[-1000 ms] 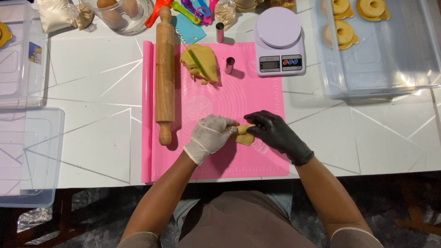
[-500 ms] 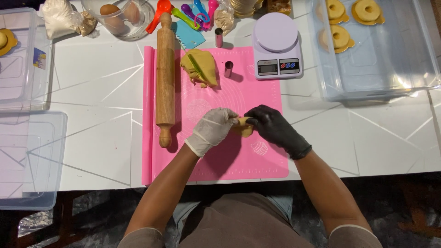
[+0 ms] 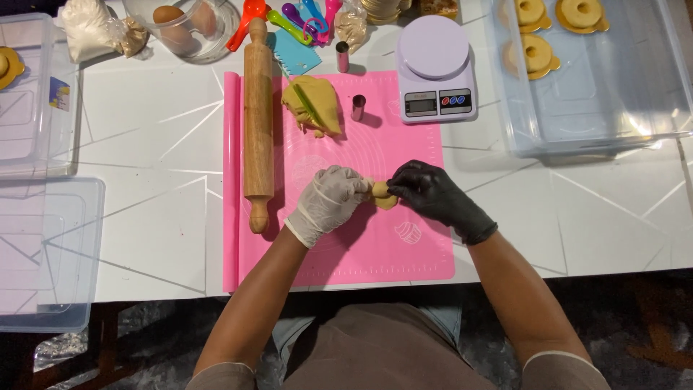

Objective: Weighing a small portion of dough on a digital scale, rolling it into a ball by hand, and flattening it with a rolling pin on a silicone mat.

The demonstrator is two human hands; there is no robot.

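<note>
My left hand wears a white glove and my right hand a black one. Both pinch a small yellow-brown piece of dough between them, just above the pink silicone mat. Most of the piece is hidden by my fingers. A larger lump of the same dough lies at the mat's far side with a green scraper stuck in it. A wooden rolling pin lies along the mat's left part.
A small metal ring cutter stands by the dough lump, another beyond the mat. A lilac kitchen scale sits far right of the mat. A clear tub holds ring-shaped pastries. Clear lids lie left; a bowl of eggs is at the back.
Both hands shifted slightly away from me over the mat, still working the small dough piece between the fingers. Nothing else moved.
</note>
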